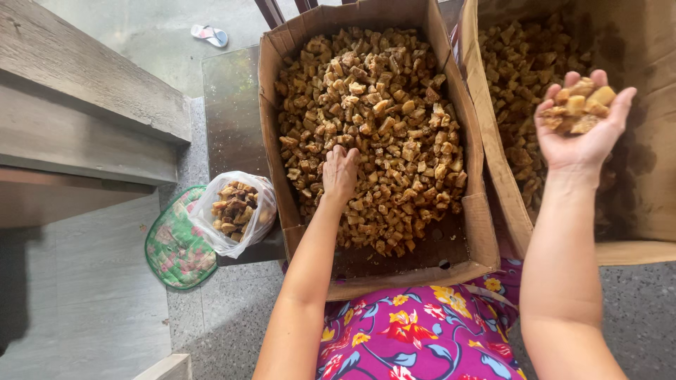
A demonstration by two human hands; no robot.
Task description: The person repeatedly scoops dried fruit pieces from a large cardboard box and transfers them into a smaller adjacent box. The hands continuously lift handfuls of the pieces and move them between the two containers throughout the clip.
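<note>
A cardboard box (270,98) in front of me is filled with small brown-yellow chunks (384,105). My left hand (339,172) reaches into it, fingers curled down among the chunks. My right hand (581,127) is raised palm up over a second cardboard box (503,190) on the right, cupping a handful of chunks (581,104). That box also holds a pile of similar pieces (521,77), with dark stains on its inner wall.
A clear plastic bag (236,211) with darker chunks sits left of the first box, on a green patterned mat (172,250). Stone steps (77,119) rise at the left. A sandal (209,34) lies on the floor far back. My flowered garment (415,331) fills the bottom.
</note>
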